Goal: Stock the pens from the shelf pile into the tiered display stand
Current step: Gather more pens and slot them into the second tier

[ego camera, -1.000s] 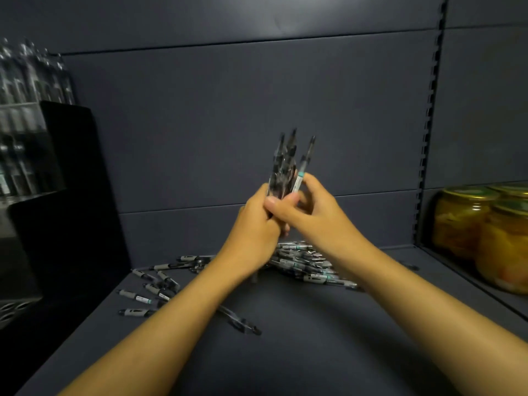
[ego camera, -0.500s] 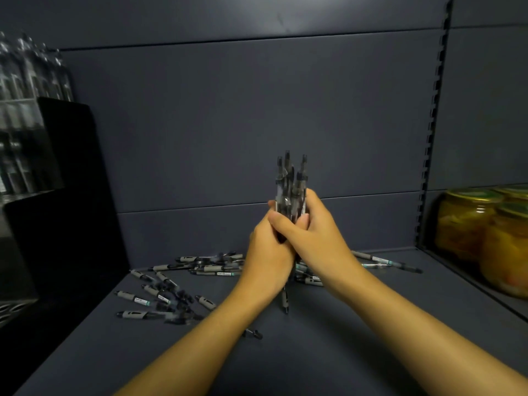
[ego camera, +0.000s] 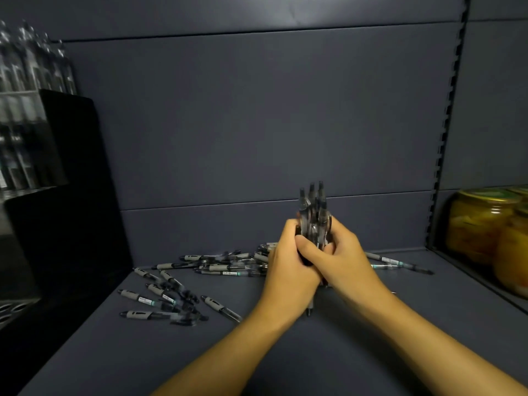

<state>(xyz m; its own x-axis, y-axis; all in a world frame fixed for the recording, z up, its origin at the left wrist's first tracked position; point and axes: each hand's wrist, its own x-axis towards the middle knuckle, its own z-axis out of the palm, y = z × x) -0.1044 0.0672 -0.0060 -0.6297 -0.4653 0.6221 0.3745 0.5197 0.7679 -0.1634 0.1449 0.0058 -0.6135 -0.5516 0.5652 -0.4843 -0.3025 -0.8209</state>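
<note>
Partway through, by the look of it: upper tiers of the display stand (ego camera: 31, 115) at far left already packed with upright pens, yet plenty left loose on the shelf (ego camera: 285, 361). Clasped upright in both hands, a bundle of pens (ego camera: 313, 212), left hand (ego camera: 288, 270) wrapped round the lower barrels, right hand (ego camera: 340, 258) curled over from the other side, one tip touching or nearly touching the shelf below. Behind and to the left, the pile (ego camera: 228, 265), scattered flat and crossing. Slim clear-plastic barrels, grey rubbery grips, dark clips. Matte, dark grey shelf surface. Glossy black stand walls. At far right, glass jars (ego camera: 485, 232) of yellow preserve.
</note>
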